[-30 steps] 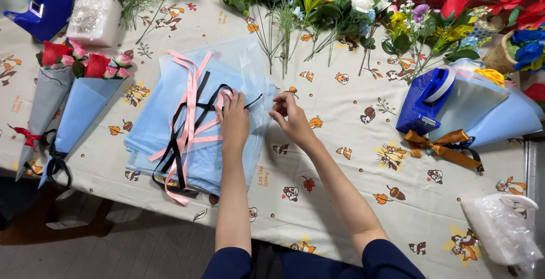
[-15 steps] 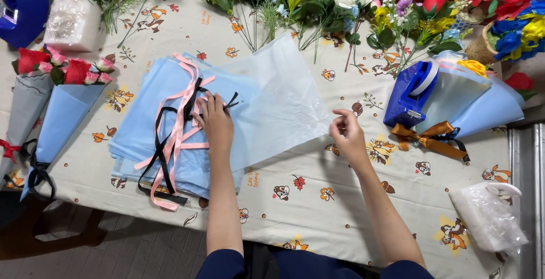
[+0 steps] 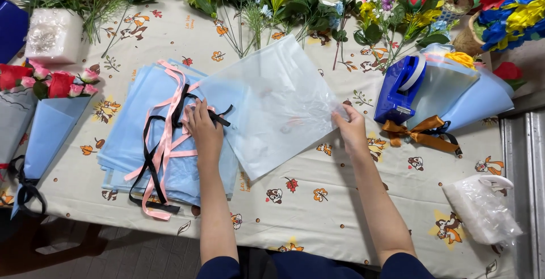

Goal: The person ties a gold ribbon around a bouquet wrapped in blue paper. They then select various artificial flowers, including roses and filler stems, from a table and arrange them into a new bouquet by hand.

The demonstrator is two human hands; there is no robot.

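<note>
Pinching the right-hand corner of a translucent pale blue wrapping sheet (image 3: 278, 103), my right hand (image 3: 351, 128) has its fingers closed on the edge, so that's a proper grip on the sheet. It's spread out mostly flat across the middle of the table, one corner pointing up toward the loose flowers and its left part lying over the stack.

My left hand (image 3: 203, 128) is pressed flat, fingers together, on the stack of blue sheets (image 3: 136, 126) at the left. It's touching the ribbons there rather than grabbing anything, as far as I can see. Pink ribbons (image 3: 167, 137) and black ribbons (image 3: 150, 168) run down the stack and hang past its near edge.

Other stuff around: a blue tape dispenser (image 3: 400, 89) sits just right of the sheet, beside a finished blue-wrapped bouquet (image 3: 465, 94) with a brown bow (image 3: 420, 131). Another blue-wrapped bouquet with red and pink roses (image 3: 48, 126) lies at the far left. Loose flowers (image 3: 295, 1), yellow, white and red, are lined up along the far side of the table. A crumpled clear plastic bag (image 3: 482, 208) lies near the right edge. Everything's on a cream tablecloth (image 3: 318, 211) with little cartoon animals and leaves printed on it.
</note>
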